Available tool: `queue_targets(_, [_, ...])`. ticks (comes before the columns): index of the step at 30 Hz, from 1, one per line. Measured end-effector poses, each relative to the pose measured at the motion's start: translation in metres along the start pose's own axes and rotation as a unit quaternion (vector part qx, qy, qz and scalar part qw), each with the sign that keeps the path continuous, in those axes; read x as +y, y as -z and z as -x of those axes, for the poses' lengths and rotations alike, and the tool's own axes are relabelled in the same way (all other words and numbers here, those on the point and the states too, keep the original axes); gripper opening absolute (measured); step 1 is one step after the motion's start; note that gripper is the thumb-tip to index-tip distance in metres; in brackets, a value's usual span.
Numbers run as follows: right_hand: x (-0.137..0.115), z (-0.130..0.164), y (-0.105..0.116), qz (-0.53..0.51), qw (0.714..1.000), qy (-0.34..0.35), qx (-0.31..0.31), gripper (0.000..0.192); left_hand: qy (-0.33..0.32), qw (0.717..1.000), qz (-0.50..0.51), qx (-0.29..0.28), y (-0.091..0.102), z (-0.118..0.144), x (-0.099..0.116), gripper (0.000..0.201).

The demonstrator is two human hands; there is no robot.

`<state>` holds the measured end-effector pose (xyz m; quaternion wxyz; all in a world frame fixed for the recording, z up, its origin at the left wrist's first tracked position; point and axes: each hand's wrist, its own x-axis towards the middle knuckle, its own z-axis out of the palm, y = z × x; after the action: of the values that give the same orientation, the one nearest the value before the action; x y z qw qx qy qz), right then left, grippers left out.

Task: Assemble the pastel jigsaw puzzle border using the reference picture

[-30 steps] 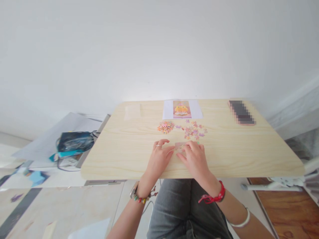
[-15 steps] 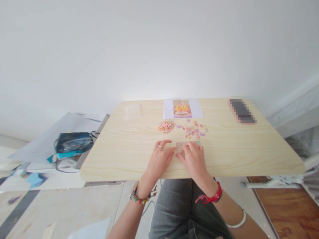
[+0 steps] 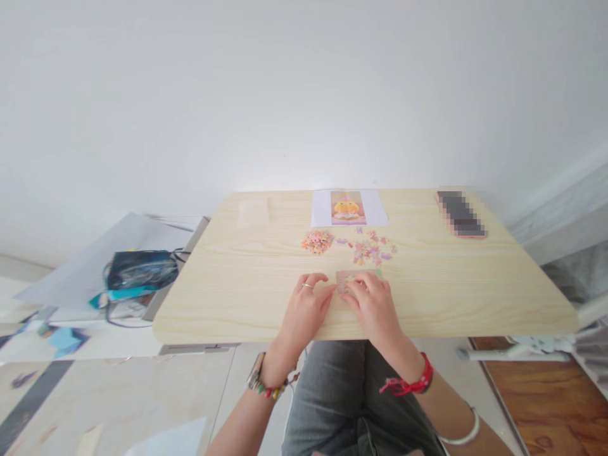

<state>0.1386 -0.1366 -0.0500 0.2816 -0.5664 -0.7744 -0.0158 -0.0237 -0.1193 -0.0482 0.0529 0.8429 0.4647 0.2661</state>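
Note:
A small joined section of jigsaw puzzle [image 3: 341,277] in pinkish colours lies near the table's front edge, partly covered by my fingers. My left hand [image 3: 308,307] rests at its left edge, thumb tip against it, index finger curved and apart from the thumb. Over the section is my right hand [image 3: 375,304], thumb and fingers closed together on what looks like a puzzle piece, mostly hidden. Beyond the hands are a heap of loose puzzle pieces [image 3: 317,242] and, to its right, spread-out pieces [image 3: 373,249] in pink and purple.
A paper sheet with a printed picture [image 3: 348,208] of a yellow figure lies at the back of the wooden table [image 3: 213,285]. A phone [image 3: 460,214] is at the back right, a pale packet [image 3: 253,212] at the back left. A dark bag [image 3: 141,271] sits left of the table.
My right hand has shifted slightly and its fingers have drawn back a little, so more of the puzzle section shows. My left hand stays at the left edge, a touch lower.

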Motion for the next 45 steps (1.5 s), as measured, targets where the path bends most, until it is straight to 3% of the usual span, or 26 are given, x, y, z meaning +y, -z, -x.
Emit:
queue_targets(5, [0.003, 0.014, -0.005, 0.020, 0.999, 0.026, 0.010, 0.019, 0.013, 1.000, -0.017, -0.021, -0.003, 0.008, 0.007, 0.022])
queue_targets(10, [0.000, 0.015, -0.011, 0.012, 0.999, -0.004, 0.030, 0.019, 0.033, 0.999, -0.006, 0.017, -0.010, 0.000, -0.001, 0.026])
queue_targets(22, [-0.002, 0.006, -0.012, 0.018, 0.999, 0.005, 0.031, 0.017, 0.018, 1.000, 0.007, 0.021, -0.014, -0.005, -0.005, 0.020])
queue_targets(35, [0.011, -0.001, -0.007, 0.027, 0.999, 0.033, -0.009, 0.016, 0.031, 0.999, 0.032, 0.027, -0.018, -0.007, 0.002, 0.011])
queue_targets(45, [0.016, -0.007, -0.003, 0.046, 0.997, 0.051, -0.028, 0.013, 0.033, 0.999, 0.022, 0.007, -0.018, -0.009, -0.005, 0.023])
